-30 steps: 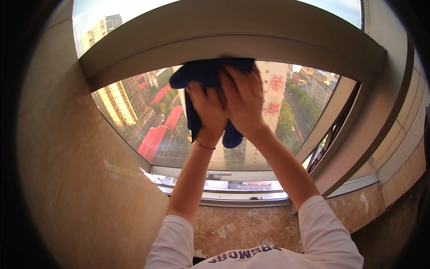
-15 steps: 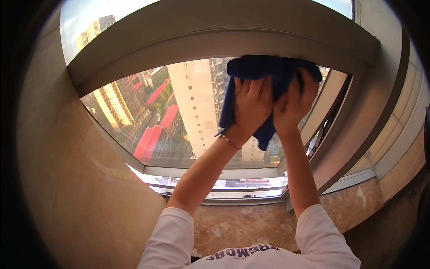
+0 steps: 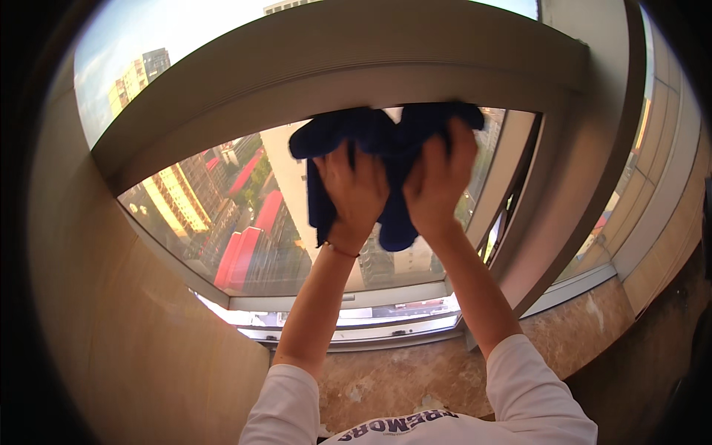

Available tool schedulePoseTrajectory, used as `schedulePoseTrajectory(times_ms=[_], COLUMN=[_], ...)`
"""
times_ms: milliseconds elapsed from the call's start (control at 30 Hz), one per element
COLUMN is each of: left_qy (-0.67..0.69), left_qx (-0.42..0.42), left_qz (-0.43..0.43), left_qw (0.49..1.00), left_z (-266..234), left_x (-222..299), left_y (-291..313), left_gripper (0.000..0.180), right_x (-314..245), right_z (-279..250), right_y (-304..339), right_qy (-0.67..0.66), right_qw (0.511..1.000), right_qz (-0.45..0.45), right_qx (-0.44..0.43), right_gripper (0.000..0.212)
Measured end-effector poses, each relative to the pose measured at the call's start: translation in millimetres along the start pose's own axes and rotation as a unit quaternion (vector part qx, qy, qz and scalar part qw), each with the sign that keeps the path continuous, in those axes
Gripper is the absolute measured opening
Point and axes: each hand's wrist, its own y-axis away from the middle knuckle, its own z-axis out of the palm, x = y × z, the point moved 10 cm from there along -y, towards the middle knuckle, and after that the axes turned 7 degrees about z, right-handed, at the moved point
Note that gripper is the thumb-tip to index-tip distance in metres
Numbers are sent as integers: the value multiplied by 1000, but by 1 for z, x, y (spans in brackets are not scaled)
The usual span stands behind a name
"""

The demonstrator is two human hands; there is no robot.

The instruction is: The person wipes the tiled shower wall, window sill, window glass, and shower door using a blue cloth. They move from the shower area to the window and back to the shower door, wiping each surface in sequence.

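Against the upper part of the window glass, just under the thick frame bar, lies a dark blue cloth. My left hand, with a thin bracelet at its wrist, presses the cloth's left part with bent fingers. To its right, my right hand grips the other part, its fingers blurred and partly lost against the fabric. A strip of cloth bunches between the hands and hangs below them. Both arms reach up and forward, with the palms turned toward the pane.
A broad brown frame bar crosses above the hands. Right of the pane runs an upright frame post. A beige wall stands at the left, and a brown marble sill lies below. Tall buildings show far down outside.
Both hands have slid left along the glass with the cloth, the left one farther, so the gap between them is wider. The whole view has also shifted slightly.
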Motion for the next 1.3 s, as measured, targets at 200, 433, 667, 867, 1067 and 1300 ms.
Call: schedulePoseTrajectory(times_ms=[200,433,667,867,1067,1300], left_qy=[55,129,177,175,165,169], left_qx=[-35,-61,-146,-160,-141,-160], left_qz=[56,79,119,153,122,156], left_qw=[996,987,966,959,968,960], left_z=[28,54,65,53,53,53], left_x=[42,110,143,149,147,142], left_y=[-12,-40,-51,-68,-64,-61], left_gripper=[30,18,22,25,23,27], right_x=[13,62,67,74,75,61], right_z=[-10,-53,-97,-103,-103,-89], right_y=[-3,-14,-7,-3,-6,-9], right_qy=[35,102,43,13,16,94], right_qw=[999,991,989,984,987,989], right_qz=[-37,86,123,164,144,112], right_qx=[3,-4,74,72,64,5], right_gripper=[34,33,33,38,40,41])
